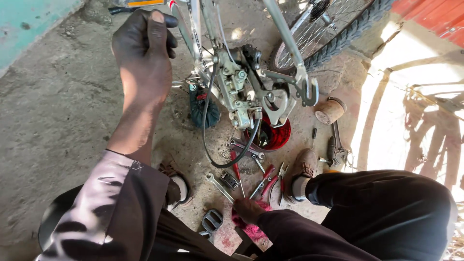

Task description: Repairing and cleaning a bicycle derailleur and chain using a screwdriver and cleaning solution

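My left hand [145, 53] grips the silver bicycle frame tube [186, 29], fingers wrapped; I'd hold steady while my right hand [247, 210], fingers hidden, reaches the red-handled pliers [265, 182].

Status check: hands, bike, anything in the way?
Left hand gripping the bike frame. Right hand down among the tools, on a pink rag. Loose cable hangs by the derailleur.
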